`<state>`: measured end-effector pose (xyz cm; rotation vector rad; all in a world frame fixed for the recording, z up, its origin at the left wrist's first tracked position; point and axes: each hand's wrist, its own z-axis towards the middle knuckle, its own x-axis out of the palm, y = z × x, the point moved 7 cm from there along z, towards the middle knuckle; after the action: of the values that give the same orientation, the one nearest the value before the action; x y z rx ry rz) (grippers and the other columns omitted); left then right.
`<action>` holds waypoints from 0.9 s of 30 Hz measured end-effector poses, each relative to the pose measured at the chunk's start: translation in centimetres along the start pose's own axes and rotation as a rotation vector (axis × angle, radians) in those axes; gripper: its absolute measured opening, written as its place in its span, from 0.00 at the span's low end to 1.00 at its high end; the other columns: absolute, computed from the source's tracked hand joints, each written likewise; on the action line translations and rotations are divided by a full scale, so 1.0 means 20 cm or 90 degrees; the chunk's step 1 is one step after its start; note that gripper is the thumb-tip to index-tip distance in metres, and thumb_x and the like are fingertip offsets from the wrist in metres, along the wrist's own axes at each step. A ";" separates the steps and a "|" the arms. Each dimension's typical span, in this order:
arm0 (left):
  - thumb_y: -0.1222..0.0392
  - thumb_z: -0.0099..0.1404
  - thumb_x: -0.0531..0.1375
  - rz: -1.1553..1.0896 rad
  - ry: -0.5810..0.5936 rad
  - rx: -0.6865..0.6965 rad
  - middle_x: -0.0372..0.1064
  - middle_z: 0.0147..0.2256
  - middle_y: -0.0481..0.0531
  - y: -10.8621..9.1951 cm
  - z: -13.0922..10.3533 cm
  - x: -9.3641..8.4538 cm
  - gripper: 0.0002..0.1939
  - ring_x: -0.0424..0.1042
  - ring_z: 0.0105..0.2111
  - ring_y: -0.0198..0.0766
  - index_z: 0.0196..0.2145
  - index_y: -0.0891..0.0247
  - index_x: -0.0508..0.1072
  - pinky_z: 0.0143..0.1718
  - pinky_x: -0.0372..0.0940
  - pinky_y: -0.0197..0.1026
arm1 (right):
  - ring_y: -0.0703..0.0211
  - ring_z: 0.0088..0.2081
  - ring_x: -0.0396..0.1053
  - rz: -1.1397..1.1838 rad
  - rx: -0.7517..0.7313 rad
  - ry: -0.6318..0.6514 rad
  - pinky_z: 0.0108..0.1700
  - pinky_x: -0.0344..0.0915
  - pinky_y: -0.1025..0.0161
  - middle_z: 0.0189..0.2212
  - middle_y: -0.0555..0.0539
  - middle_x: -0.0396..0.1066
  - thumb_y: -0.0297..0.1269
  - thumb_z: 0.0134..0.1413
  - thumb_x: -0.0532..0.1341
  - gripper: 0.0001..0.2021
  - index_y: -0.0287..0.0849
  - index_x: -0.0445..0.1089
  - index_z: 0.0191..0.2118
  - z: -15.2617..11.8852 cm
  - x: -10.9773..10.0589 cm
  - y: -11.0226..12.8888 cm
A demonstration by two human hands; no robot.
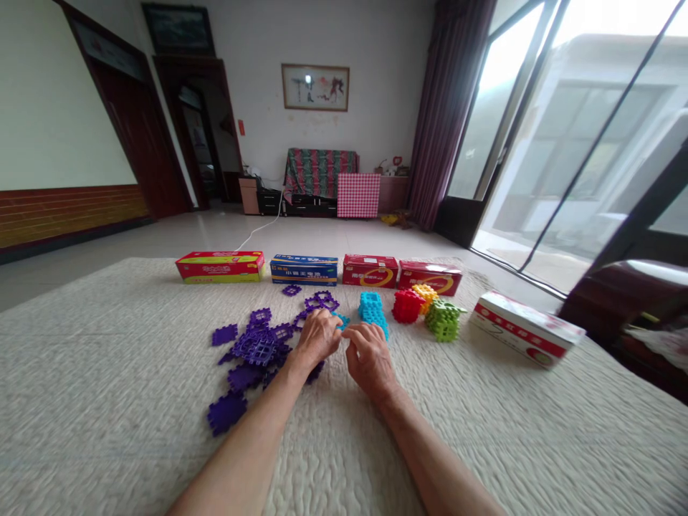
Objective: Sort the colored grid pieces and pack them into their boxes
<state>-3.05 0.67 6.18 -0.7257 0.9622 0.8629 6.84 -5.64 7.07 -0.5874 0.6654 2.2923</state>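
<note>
My left hand (pixel 319 337) has its fingers closed at a light-blue interlocking plastic tile (pixel 341 321), which shows partly beyond the fingertips. Close beside it, my right hand (pixel 370 358) is curled, thumb and fingers drawn together; what lies between them is hidden. Just past the right hand stands a stack of light-blue tiles (pixel 370 307), its lower part covered by the fingers. A loose heap of purple interlocking tiles (pixel 261 347), some solid and some with lattice openings, spreads left of and under my left forearm.
Right of the blue stack are red (pixel 407 306), yellow (pixel 426 295) and green (pixel 443 320) tile blocks. A red-green box (pixel 220 268), a blue box (pixel 304 271) and two red boxes (pixel 370 272) line the far edge. A white-red box (pixel 524 330) lies right on the quilted cover (pixel 134 430).
</note>
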 end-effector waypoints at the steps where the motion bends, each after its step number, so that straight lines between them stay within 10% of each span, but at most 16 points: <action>1: 0.65 0.61 0.53 -0.006 -0.003 0.021 0.71 0.42 0.56 -0.01 0.00 0.02 0.12 0.67 0.47 0.44 0.39 0.61 0.75 0.50 0.60 0.45 | 0.56 0.41 0.65 -0.004 0.001 -0.007 0.48 0.57 0.56 0.37 0.47 0.72 0.22 0.53 0.53 0.13 0.43 0.70 0.38 0.00 -0.01 0.00; 9: 0.68 0.62 0.49 -0.037 0.073 0.089 0.68 0.46 0.57 -0.01 -0.02 0.19 0.15 0.67 0.48 0.41 0.44 0.64 0.70 0.51 0.62 0.43 | 0.57 0.40 0.65 -0.023 0.013 -0.036 0.48 0.56 0.56 0.36 0.47 0.72 0.22 0.53 0.53 0.13 0.43 0.70 0.38 0.01 -0.05 -0.03; 27: 0.71 0.55 0.53 -0.131 0.188 0.073 0.76 0.33 0.53 -0.08 -0.05 -0.01 0.14 0.74 0.37 0.40 0.33 0.62 0.77 0.39 0.65 0.37 | 0.57 0.39 0.65 -0.040 0.015 -0.013 0.48 0.56 0.57 0.35 0.47 0.72 0.24 0.55 0.52 0.12 0.43 0.71 0.35 0.01 -0.04 -0.02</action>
<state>-2.12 -0.94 6.16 -0.8520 1.1667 0.5247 7.64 -5.55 7.47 -0.5648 0.6532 2.2265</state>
